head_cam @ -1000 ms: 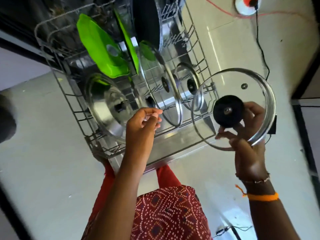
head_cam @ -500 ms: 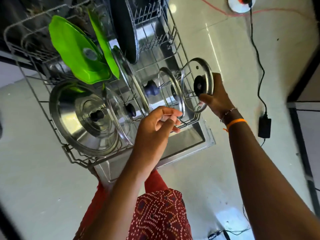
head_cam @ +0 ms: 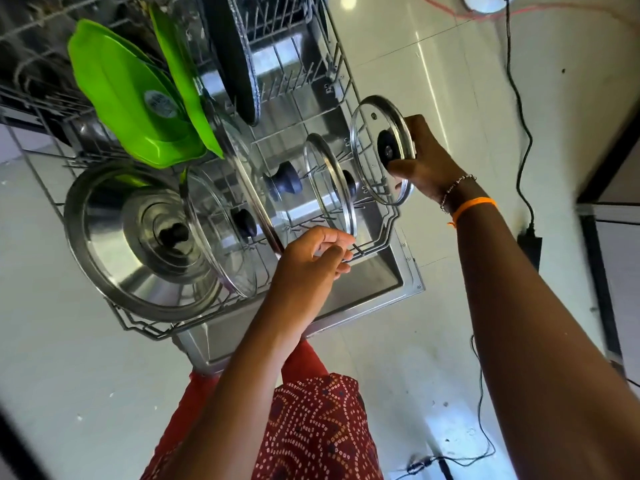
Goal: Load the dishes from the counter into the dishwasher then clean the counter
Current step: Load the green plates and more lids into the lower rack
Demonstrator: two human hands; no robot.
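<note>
Head view: right hand (head_cam: 427,161) lowered glass lid (head_cam: 381,150) into rack (head_cam: 384,237).

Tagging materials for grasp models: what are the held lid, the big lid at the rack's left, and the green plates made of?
Held lid: clear glass by the look, since the rack wires show through it; shiny metal rim, black knob, probably plastic.
Big lid: polished steel by the look, opaque with mirror reflections and pressed rings; dark knob.
Green plates: likely plastic, uniform bright colour, soft sheen.
</note>
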